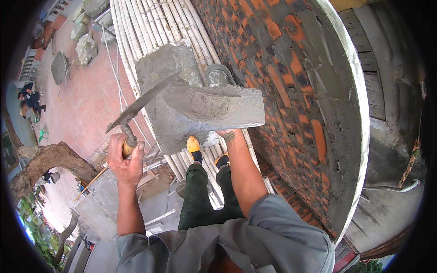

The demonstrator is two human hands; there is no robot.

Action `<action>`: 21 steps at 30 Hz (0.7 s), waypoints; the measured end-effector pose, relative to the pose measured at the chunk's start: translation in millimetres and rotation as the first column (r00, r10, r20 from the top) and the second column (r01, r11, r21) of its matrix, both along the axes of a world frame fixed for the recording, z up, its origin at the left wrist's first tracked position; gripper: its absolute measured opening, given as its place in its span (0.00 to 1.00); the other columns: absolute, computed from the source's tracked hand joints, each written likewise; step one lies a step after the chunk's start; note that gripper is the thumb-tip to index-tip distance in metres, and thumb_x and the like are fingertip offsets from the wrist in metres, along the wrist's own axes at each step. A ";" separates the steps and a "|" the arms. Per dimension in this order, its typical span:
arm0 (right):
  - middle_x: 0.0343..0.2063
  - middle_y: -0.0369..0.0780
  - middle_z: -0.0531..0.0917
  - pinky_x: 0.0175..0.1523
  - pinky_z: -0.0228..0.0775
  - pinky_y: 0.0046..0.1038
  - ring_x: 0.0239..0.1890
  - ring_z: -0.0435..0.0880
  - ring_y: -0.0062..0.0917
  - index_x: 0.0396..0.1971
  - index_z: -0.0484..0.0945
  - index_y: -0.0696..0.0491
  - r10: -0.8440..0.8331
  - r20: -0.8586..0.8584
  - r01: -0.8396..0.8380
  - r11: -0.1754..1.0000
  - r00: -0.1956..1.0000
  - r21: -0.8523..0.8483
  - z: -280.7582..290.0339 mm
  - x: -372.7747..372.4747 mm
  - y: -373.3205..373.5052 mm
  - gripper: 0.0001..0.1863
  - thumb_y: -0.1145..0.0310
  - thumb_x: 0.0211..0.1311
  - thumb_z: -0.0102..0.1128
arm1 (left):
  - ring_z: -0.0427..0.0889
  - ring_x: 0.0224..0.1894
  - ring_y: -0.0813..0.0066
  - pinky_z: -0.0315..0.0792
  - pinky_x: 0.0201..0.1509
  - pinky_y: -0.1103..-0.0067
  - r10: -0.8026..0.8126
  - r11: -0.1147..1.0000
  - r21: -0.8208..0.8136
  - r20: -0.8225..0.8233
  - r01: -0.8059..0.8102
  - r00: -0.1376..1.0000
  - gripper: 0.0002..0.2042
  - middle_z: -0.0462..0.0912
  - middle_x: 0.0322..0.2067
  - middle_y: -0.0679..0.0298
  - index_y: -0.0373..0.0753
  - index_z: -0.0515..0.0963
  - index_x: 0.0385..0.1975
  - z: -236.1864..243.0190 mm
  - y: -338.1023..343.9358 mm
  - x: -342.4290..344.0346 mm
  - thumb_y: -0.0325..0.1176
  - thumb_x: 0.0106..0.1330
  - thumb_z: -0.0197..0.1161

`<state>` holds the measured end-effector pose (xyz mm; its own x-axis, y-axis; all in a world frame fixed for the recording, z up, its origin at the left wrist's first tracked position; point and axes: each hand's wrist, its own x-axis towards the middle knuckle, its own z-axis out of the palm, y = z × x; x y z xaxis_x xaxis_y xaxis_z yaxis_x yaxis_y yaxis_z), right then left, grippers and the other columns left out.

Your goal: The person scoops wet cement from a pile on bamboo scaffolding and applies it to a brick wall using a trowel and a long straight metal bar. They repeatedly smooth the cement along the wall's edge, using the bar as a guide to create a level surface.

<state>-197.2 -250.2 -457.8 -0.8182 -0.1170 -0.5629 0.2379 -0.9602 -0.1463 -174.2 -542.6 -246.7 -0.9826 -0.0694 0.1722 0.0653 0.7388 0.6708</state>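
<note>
My left hand (pixel 125 161) grips the wooden handle of a mud-coated trowel (pixel 139 102), its blade angled up and to the right, near the left end of a hawk. My right hand (pixel 228 134) is beneath the flat grey hawk (pixel 249 109), holding it level; its fingers are mostly hidden by the board. Wet mortar (pixel 205 104) lies on the hawk. Behind it is a mortar-smeared board (pixel 154 68) with a dark rounded container (pixel 217 74) beside it.
I stand on a pole scaffold (pixel 145 18) along a partly rendered brick wall (pixel 291 82). Below left are pink paving (pixel 88 100), rocks (pixel 85 49), a wheelbarrow (pixel 60 68), a curved tree trunk (pixel 59 160) and a person (pixel 32 98) in dark clothes.
</note>
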 end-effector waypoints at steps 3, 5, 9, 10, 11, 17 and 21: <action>0.61 0.42 0.79 0.68 0.69 0.53 0.62 0.77 0.42 0.63 0.74 0.48 -0.118 -0.073 0.128 0.980 0.990 0.150 26.1 -33.9 19.6 0.25 0.50 0.74 0.52 | 0.73 0.32 0.72 0.69 0.39 0.77 0.080 0.995 -0.055 0.035 -0.078 0.996 0.11 0.74 0.31 0.61 0.33 0.77 0.41 1.4 -28.9 0.9 0.32 0.66 0.68; 0.60 0.42 0.79 0.67 0.71 0.55 0.62 0.78 0.43 0.63 0.74 0.49 -0.181 -0.099 0.197 0.964 0.978 0.180 42.9 -61.2 38.7 0.23 0.55 0.74 0.55 | 0.69 0.32 0.80 0.67 0.38 0.80 0.147 0.988 -0.063 0.062 -0.144 0.987 0.09 0.73 0.31 0.68 0.33 0.77 0.40 -4.2 -42.8 9.3 0.32 0.69 0.66; 0.58 0.50 0.80 0.68 0.67 0.67 0.64 0.77 0.48 0.58 0.72 0.59 -0.386 -0.226 0.432 0.876 0.895 0.214 73.7 -113.7 79.1 0.19 0.84 0.68 0.51 | 0.73 0.32 0.78 0.70 0.39 0.78 0.229 0.974 -0.046 0.201 -0.224 0.953 0.11 0.76 0.29 0.65 0.32 0.79 0.41 -5.2 -63.1 26.5 0.32 0.67 0.69; 0.58 0.50 0.79 0.70 0.64 0.67 0.64 0.76 0.49 0.55 0.72 0.60 -0.488 -0.106 0.499 0.837 0.866 0.224 81.7 -126.6 88.6 0.16 0.85 0.70 0.47 | 0.71 0.31 0.79 0.69 0.37 0.79 0.219 0.976 -0.031 0.223 -0.218 0.950 0.10 0.75 0.28 0.67 0.33 0.78 0.40 -3.7 -64.9 30.0 0.32 0.67 0.69; 0.59 0.51 0.79 0.71 0.62 0.68 0.65 0.75 0.50 0.54 0.72 0.59 -0.500 -0.064 0.504 0.849 0.864 0.158 89.9 -136.7 94.2 0.16 0.86 0.70 0.45 | 0.70 0.30 0.81 0.68 0.36 0.80 0.225 0.973 -0.012 0.247 -0.229 0.943 0.09 0.74 0.28 0.68 0.33 0.78 0.39 -2.1 -65.7 31.6 0.32 0.68 0.69; 0.61 0.50 0.76 0.73 0.59 0.68 0.71 0.68 0.46 0.59 0.66 0.59 -0.538 -0.024 0.538 0.843 0.842 -0.020 133.2 -150.4 95.7 0.21 0.88 0.68 0.42 | 0.65 0.27 0.85 0.63 0.31 0.82 0.198 0.978 0.019 0.246 -0.209 0.949 0.08 0.71 0.25 0.73 0.34 0.78 0.35 16.3 -66.4 24.9 0.31 0.70 0.67; 0.62 0.50 0.75 0.73 0.58 0.68 0.72 0.68 0.45 0.58 0.66 0.59 -0.540 -0.042 0.538 0.841 0.841 -0.051 161.9 -160.9 91.8 0.20 0.88 0.68 0.42 | 0.64 0.28 0.86 0.63 0.31 0.82 0.250 0.966 -0.006 0.272 -0.258 0.929 0.08 0.70 0.25 0.74 0.34 0.78 0.35 35.0 -72.7 16.7 0.31 0.71 0.66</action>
